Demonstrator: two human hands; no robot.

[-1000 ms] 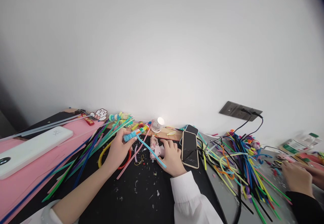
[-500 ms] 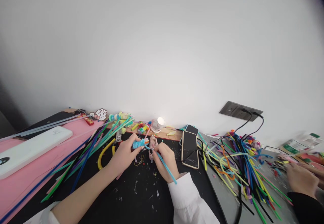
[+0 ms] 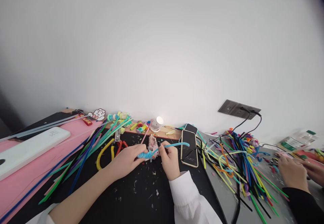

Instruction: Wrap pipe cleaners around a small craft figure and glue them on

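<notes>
My left hand (image 3: 128, 160) grips a small coil of light blue pipe cleaner (image 3: 145, 155) over the black mat (image 3: 141, 197). Beside it, my right hand (image 3: 169, 158) pinches the free end of the same blue pipe cleaner, whose tail (image 3: 178, 144) sticks out to the right. A pink glue gun (image 3: 152, 143) lies just behind both hands. Red and yellow handled pliers (image 3: 111, 148) rest left of my left hand.
A fan of coloured pipe cleaners (image 3: 93, 149) lies at left beside a pink board (image 3: 27, 173) with a white box (image 3: 30, 148). Two phones (image 3: 189, 143) lie right of my hands. A tangle of pipe cleaners (image 3: 240, 160) and cables covers the grey table, where another person's hands (image 3: 293, 171) work.
My left hand brought the blue coil down and right toward the glue gun. My right hand left the glue gun, took the pipe cleaner's free end and swung its tail rightward.
</notes>
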